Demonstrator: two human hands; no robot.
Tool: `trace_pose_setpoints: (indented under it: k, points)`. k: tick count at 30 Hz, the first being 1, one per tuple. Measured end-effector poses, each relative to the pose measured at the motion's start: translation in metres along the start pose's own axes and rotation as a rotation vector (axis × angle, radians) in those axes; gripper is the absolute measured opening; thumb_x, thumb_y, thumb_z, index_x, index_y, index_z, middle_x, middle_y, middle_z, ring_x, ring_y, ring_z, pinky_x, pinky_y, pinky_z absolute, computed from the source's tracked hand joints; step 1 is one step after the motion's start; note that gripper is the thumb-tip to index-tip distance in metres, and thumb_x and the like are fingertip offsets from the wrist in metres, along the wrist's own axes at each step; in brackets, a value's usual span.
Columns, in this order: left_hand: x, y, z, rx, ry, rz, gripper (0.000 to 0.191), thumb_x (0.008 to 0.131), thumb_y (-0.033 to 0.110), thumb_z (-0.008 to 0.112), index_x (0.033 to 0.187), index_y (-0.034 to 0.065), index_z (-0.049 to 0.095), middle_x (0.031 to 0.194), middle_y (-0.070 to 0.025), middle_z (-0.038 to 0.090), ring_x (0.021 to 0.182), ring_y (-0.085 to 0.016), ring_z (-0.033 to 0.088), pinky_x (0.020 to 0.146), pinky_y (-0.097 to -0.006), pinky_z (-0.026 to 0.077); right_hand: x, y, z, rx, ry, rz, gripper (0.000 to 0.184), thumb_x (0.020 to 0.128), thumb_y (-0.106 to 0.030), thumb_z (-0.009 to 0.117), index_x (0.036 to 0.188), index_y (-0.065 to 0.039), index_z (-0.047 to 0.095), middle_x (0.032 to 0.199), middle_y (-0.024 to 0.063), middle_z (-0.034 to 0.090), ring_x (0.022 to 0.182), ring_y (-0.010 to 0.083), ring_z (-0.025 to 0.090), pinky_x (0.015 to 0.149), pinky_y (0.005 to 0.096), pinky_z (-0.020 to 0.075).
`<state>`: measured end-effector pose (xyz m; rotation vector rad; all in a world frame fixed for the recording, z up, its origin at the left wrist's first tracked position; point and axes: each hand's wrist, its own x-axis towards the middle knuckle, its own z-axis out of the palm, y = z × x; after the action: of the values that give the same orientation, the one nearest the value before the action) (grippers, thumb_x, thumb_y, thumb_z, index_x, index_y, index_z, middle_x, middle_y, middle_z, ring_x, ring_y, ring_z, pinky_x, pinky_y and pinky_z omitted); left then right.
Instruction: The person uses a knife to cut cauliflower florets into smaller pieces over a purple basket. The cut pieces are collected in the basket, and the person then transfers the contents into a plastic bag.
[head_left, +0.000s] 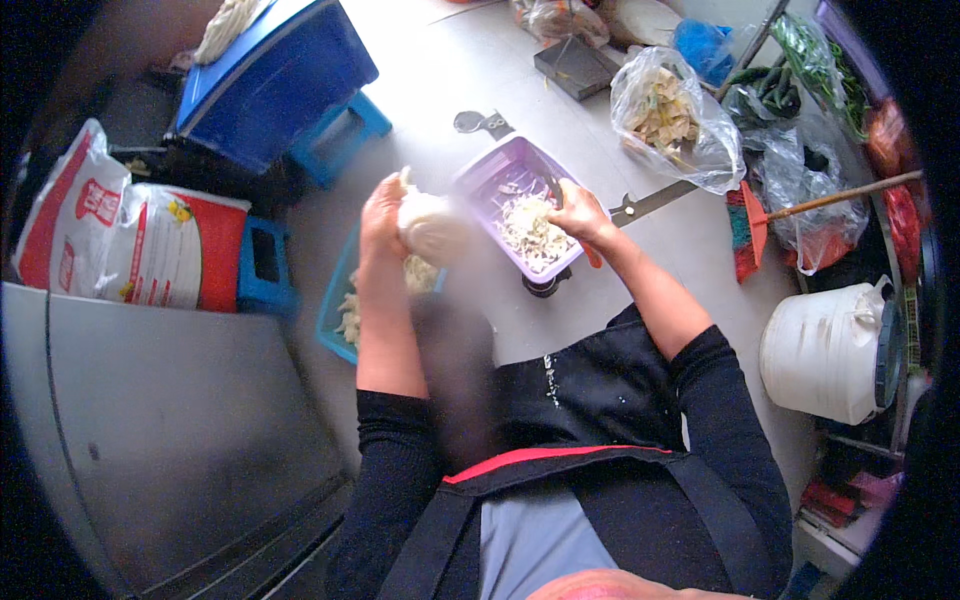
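Note:
My left hand grips a pale, rounded vegetable, whose exact kind is blurred by a smudge on the lens. To its right, a purple plastic basket holds shredded pale vegetable. Above the basket's right side, my right hand is closed around a dark tool. An orange part shows below that hand, and the tool's type is not clear. Beneath my left forearm stands a teal plastic basket with pale vegetable pieces, partly hidden by the arm.
At left are a blue bin, a blue stool, a red-and-white sack and a grey metal cabinet. On the right lie a plastic bag of peelings, a red broom and a white bucket. A dark block lies ahead.

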<state>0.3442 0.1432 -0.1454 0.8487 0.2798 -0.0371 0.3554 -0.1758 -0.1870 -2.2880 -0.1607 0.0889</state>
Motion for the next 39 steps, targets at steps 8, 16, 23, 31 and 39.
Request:
trace_pose_setpoints:
  k: [8, 16, 23, 31, 39]
  points:
    - [-0.010, -0.033, -0.261, 0.398, 0.659, -0.004, 0.027, 0.090, 0.019, 0.055, 0.094, -0.0045, 0.067, 0.094, -0.0134, 0.066, 0.085, -0.022, 0.063, 0.071, -0.0402, 0.050, 0.032, 0.074, 0.069, 0.405, -0.566, 0.771, 0.029, 0.079, 0.005, 0.046, 0.107, 0.002, 0.054, 0.076, 0.0173, 0.064, 0.058, 0.0292, 0.066, 0.049, 0.0430, 0.0560]
    - [-0.024, -0.107, -0.359, -0.181, 1.040, -0.073, 0.060, 0.095, 0.038, 0.061, 0.137, -0.0021, 0.045, 0.125, -0.0157, 0.059, 0.109, -0.026, 0.059, 0.091, -0.0400, 0.050, 0.046, 0.134, 0.110, -0.126, -0.498, 0.498, 0.024, 0.068, -0.005, 0.073, 0.088, 0.002, 0.060, 0.068, 0.0146, 0.064, 0.053, 0.0250, 0.063, 0.045, 0.0412, 0.0534]
    - [-0.044, -0.095, -0.262, -0.403, 0.570, -0.207, 0.064, 0.097, 0.053, 0.047, 0.139, 0.0040, 0.044, 0.133, -0.0142, 0.056, 0.119, -0.030, 0.056, 0.102, -0.0468, 0.044, 0.041, 0.048, 0.117, -0.478, -0.695, -0.015, 0.059, 0.083, -0.044, 0.066, 0.125, -0.003, 0.060, 0.101, 0.0170, 0.071, 0.088, 0.0259, 0.068, 0.073, 0.0348, 0.0531]
    - [-0.088, -0.051, -0.042, 0.224, 0.126, 0.192, 0.046, 0.099, 0.043, 0.047, 0.112, 0.0017, 0.064, 0.103, -0.0106, 0.068, 0.089, -0.023, 0.066, 0.082, -0.0366, 0.053, -0.034, -0.133, 0.096, 0.576, -0.516, -0.106, 0.030, 0.081, -0.012, 0.071, 0.109, -0.002, 0.066, 0.096, 0.0086, 0.070, 0.085, 0.0198, 0.066, 0.079, 0.0323, 0.0525]
    - [-0.151, -0.040, 0.045, 1.053, 0.249, 0.847, 0.032, 0.078, 0.017, 0.077, 0.098, 0.0012, 0.058, 0.083, -0.0055, 0.064, 0.078, -0.015, 0.061, 0.071, -0.0338, 0.051, -0.066, -0.154, 0.032, -0.188, 0.363, -0.685, 0.035, 0.079, -0.015, 0.068, 0.113, -0.007, 0.061, 0.098, 0.0199, 0.063, 0.088, 0.0382, 0.063, 0.076, 0.0456, 0.0527]
